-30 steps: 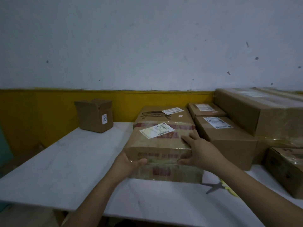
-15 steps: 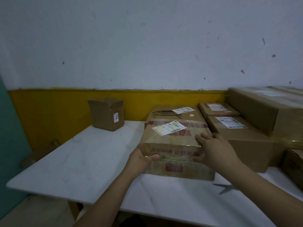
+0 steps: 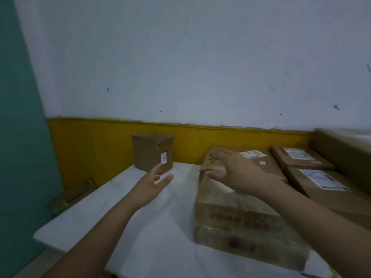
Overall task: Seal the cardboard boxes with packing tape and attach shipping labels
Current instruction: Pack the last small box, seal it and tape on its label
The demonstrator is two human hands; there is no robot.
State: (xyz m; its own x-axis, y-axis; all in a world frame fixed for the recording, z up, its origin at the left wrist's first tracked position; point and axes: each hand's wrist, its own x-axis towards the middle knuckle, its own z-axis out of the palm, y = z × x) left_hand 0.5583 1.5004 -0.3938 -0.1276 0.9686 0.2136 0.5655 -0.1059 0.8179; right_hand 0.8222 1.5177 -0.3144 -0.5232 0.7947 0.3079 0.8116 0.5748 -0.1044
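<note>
Two hands hang open and empty: we spread our right hand (image 3: 239, 173) above the taped box (image 3: 241, 217), its long axis running away from us, while our left hand (image 3: 152, 183) hovers over the counter (image 3: 160, 237) beside it.

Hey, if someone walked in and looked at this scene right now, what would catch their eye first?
Probably the two open hands stretched over the white table: the left hand reaches toward the small box at the back by the yellow wall stripe, and the right hand hovers above the taped box at centre right. Next, the labelled boxes stacked along the right edge.
</note>
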